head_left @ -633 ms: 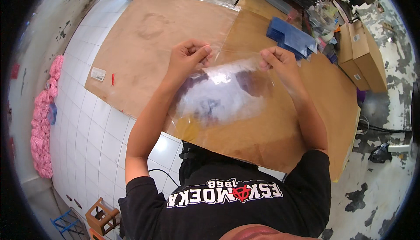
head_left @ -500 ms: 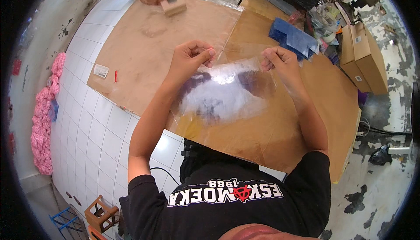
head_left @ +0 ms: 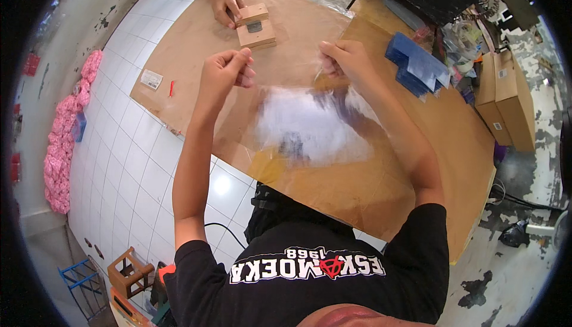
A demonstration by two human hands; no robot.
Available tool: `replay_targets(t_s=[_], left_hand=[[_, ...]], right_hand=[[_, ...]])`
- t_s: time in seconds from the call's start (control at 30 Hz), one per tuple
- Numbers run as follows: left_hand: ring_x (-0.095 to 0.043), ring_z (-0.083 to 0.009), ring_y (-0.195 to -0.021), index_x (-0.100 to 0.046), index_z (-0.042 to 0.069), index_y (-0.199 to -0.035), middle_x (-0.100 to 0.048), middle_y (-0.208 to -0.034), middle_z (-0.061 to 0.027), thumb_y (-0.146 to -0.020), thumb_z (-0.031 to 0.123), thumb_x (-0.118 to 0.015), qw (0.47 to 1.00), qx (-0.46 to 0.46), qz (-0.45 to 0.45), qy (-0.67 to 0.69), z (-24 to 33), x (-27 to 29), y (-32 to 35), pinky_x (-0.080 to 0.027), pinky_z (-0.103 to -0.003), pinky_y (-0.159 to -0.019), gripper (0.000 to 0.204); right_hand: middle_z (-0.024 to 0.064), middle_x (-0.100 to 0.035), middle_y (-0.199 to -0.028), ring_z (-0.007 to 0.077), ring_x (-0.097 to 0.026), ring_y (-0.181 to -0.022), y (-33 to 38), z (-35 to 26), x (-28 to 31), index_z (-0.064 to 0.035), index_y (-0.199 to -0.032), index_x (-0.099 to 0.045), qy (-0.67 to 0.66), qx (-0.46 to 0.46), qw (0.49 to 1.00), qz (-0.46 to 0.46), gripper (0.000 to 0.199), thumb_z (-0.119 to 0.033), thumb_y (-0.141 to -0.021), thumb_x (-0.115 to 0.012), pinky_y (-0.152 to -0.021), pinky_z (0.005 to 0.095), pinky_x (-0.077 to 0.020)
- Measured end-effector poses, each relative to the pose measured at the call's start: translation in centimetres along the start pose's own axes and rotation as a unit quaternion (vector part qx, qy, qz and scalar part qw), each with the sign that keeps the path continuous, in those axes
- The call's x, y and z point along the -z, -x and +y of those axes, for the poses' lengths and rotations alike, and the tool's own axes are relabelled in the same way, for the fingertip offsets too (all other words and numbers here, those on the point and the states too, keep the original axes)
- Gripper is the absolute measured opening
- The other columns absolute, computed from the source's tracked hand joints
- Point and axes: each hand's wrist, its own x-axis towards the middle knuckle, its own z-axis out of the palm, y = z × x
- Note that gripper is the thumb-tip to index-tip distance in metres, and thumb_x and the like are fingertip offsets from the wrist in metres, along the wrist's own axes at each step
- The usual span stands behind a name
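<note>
My left hand [head_left: 227, 68] and my right hand [head_left: 341, 60] are raised over the table, both with fingers pinched. Between them stretches a clear plastic sheet [head_left: 287, 72], so see-through that its edges barely show. Below lies a glossy stack of clear plastic sheets [head_left: 310, 127], with white glare across it. Beyond my left hand, a co-worker's hand [head_left: 226, 6] touches a small wooden block frame [head_left: 257, 34] with a notch in its middle.
The brown-covered table [head_left: 393, 190] spreads under my arms. Blue plastic pieces [head_left: 417, 65] lie at the right, near cardboard boxes [head_left: 506, 100]. A red pen-like item [head_left: 171, 89] and a white label [head_left: 151, 79] lie at the left. Pink bundles [head_left: 62, 154] line the wall.
Both my hands have moved left and the view has shifted. The co-worker's wooden block frame has come closer and now rests flat on the table.
</note>
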Motion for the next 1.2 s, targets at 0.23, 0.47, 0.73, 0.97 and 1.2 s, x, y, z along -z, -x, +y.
replay_targets(t_s=[0.23,0.47,0.73,0.97,1.2], left_hand=[[-0.057,-0.0115,-0.052,-0.064,0.001,-0.078,-0.061,-0.065,-0.0046,-0.087,0.028,-0.066,0.998,0.053,0.04,0.015,-1.7,3.7,-4.9,-0.05,-0.025,-0.05,0.029],[-0.057,-0.0125,-0.053,-0.064,-0.001,-0.079,-0.061,-0.068,-0.0059,-0.085,0.026,-0.067,0.992,0.112,0.05,0.038,-3.7,4.7,-7.4,-0.051,-0.026,-0.05,0.028],[-0.057,-0.0121,-0.051,-0.063,0.0,-0.079,-0.061,-0.066,-0.0055,-0.089,0.025,-0.066,0.994,0.061,0.064,0.057,-4.0,4.8,-9.6,-0.05,-0.024,-0.049,0.027],[-0.058,-0.0122,-0.051,-0.065,-0.001,-0.081,-0.062,-0.066,-0.0063,-0.089,0.027,-0.067,0.993,0.047,0.087,0.061,-4.6,4.6,-10.0,-0.051,-0.024,-0.049,0.03],[-0.059,-0.0116,-0.053,-0.065,-0.003,-0.081,-0.062,-0.067,-0.0067,-0.086,0.029,-0.069,0.989,0.031,0.123,0.081,-4.6,4.7,-9.3,-0.053,-0.024,-0.051,0.032]], right_hand=[[0.0016,-0.056,-0.065,0.0112,-0.053,-0.053,-7.2,-0.1,-2.9,-0.0045,-0.075,-0.06,-0.005,-0.088,0.996,-0.018,0.022,-0.024,-0.084,-0.064,-0.048,0.0226,-0.0427],[0.0028,-0.056,-0.067,0.0127,-0.054,-0.056,-10.4,0.7,-3.8,-0.0043,-0.077,-0.06,0.021,-0.126,0.992,0.008,0.021,-0.025,-0.081,-0.066,-0.05,0.0249,-0.0448],[0.0008,-0.057,-0.07,0.0122,-0.056,-0.058,-12.5,1.2,-4.1,-0.0061,-0.081,-0.062,-0.005,-0.115,0.993,0.018,0.024,-0.029,-0.085,-0.066,-0.053,0.0243,-0.0464],[0.0002,-0.058,-0.072,0.0101,-0.056,-0.057,-12.3,1.2,-4.4,-0.0055,-0.084,-0.063,0.007,-0.09,0.996,0.027,0.027,-0.032,-0.089,-0.064,-0.052,0.0229,-0.0461],[0.0024,-0.059,-0.075,0.0105,-0.057,-0.058,-11.4,0.4,-4.6,-0.0029,-0.087,-0.064,0.001,-0.094,0.995,0.019,0.028,-0.031,-0.089,-0.064,-0.053,0.0228,-0.047]])
